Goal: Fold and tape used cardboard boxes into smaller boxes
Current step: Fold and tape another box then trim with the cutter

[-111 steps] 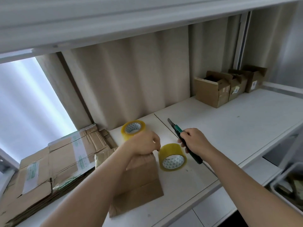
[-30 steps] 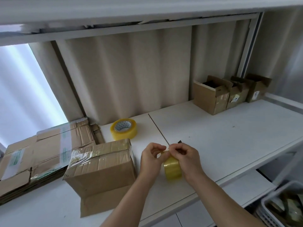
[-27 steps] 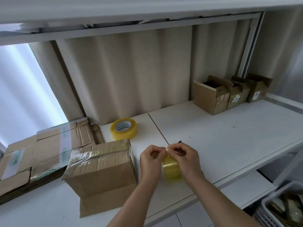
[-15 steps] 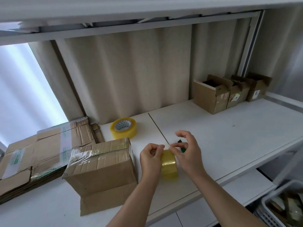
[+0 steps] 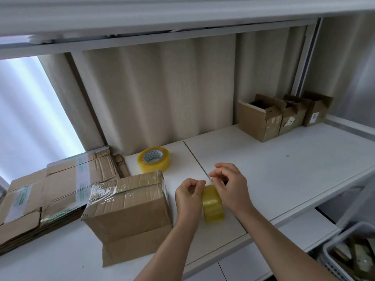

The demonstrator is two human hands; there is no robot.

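Now the left hand (image 5: 189, 196) curls against the near side of a yellow tape roll (image 5: 213, 203) standing on edge on the white shelf (image 5: 284, 169), steadying it, while the right hand (image 5: 229, 185) pinches at the roll's top, thumb and forefinger together. Just left sits a taped cardboard box (image 5: 127, 207), one flap out on the shelf. Behind it lies a second tape roll (image 5: 153, 162); flattened cartons (image 5: 50, 189) are stacked far left, three open small boxes (image 5: 261, 117) far right.

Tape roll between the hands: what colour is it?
Translucent yellow; the tape roll stands on edge on the shelf, seen clearly in the head view.
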